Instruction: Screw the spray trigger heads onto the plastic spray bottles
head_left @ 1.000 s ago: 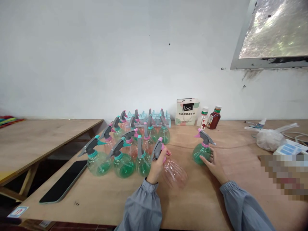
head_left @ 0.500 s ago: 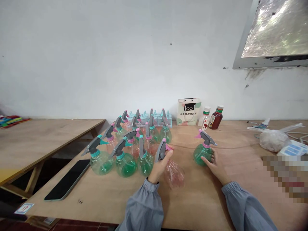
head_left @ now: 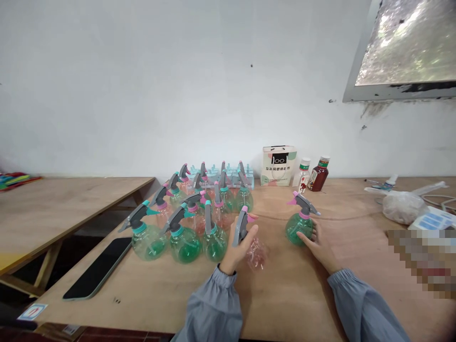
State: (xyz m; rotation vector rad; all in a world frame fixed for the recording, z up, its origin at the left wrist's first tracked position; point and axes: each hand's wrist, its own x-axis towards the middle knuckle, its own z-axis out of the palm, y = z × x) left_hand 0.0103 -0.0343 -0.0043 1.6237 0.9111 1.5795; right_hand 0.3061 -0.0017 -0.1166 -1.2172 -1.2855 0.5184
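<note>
My left hand [head_left: 238, 247] is closed round the upper part of a pink spray bottle [head_left: 257, 254] with a grey and pink trigger head; its round clear body leans to the right below my fingers. To the right, my right hand [head_left: 317, 240] grips the side of a green spray bottle [head_left: 298, 230], which stands upright on the table with a grey head and pink collar. Left of my left hand stands a group of several spray bottles, among them a green spray bottle [head_left: 215, 243] with a teal collar and another green spray bottle [head_left: 185, 244].
A black phone [head_left: 98, 268] lies at the table's left edge. By the wall stand a pale blue rack [head_left: 245, 179], a paper bag [head_left: 278, 166], a white-capped clear bottle [head_left: 303, 173] and a dark red bottle [head_left: 319, 175]. A plastic bag [head_left: 404, 207] lies at the right.
The pink spray bottle in my left hand has turned more upright, its body swinging slightly up and left. My right hand stays on the green spray bottle. The view has shifted slightly.
</note>
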